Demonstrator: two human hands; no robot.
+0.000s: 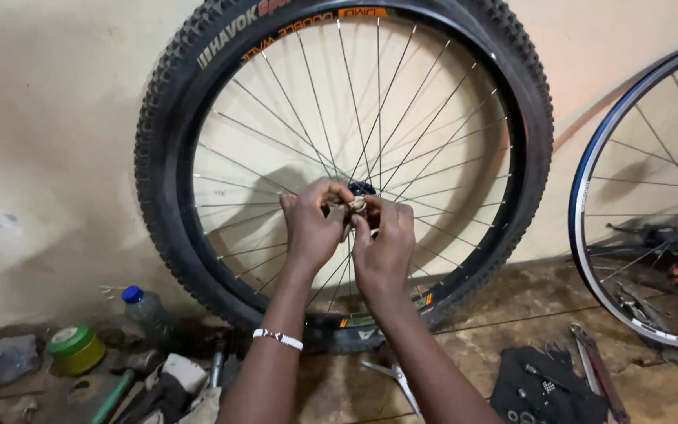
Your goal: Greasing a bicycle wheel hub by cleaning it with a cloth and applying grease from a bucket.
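Knobby wheel [198, 102] upright against wall, axle facing camera, left hand [313, 229], right hand [384, 250] at hub [359, 196]

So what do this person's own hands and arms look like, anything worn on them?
Both forearms are bare, with no sleeves in view and no gloves on either hand. The left hand has a thin bracelet of white beads around its wrist. The right hand and its wrist show nothing worn.

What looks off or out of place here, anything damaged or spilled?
Nothing damaged or spilled that I can see. The wheel leans on the wall, spokes look straight, and both hands, left and right, are at the hub. Only oddity: tools lie loose on the dirt floor, pliers near the tire, bottle on its side.
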